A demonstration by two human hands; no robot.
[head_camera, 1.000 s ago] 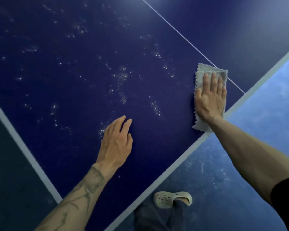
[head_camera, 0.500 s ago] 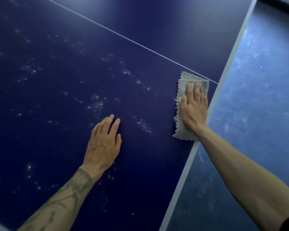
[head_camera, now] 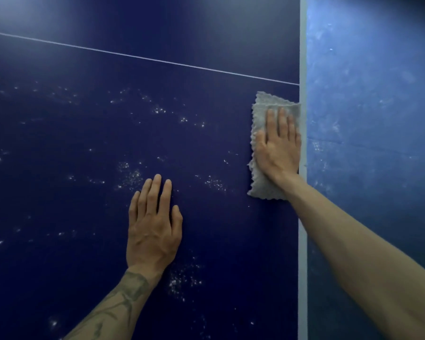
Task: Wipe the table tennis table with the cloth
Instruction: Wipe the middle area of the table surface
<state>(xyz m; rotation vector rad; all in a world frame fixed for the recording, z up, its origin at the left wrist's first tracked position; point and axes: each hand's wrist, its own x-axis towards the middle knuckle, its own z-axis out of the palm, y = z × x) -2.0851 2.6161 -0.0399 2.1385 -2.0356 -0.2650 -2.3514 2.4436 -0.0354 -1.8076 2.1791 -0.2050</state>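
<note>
My right hand (head_camera: 277,148), fingers flat, presses the soft, light cloth (head_camera: 261,187) against the counter (head_camera: 206,99) edge, right of frame; palm pressure should steer it. My left hand (head_camera: 153,227) rests flat, empty.

Right of the right fingers (head_camera: 282,123): blue floor (head_camera: 373,94). Shows pale scuffs all over, darkens toward the bottom. Crossing it, about level with those fingers' knuckles, a faint seam (head_camera: 378,148). Left of the right fingers, scattered white specks (head_camera: 182,119). Just beyond the left fingers (head_camera: 155,192), slightly left of the tips, a denser patch (head_camera: 130,176); right of those tips, a second patch (head_camera: 215,183). Farther left of both, more flecks, faint and blurred.
</note>
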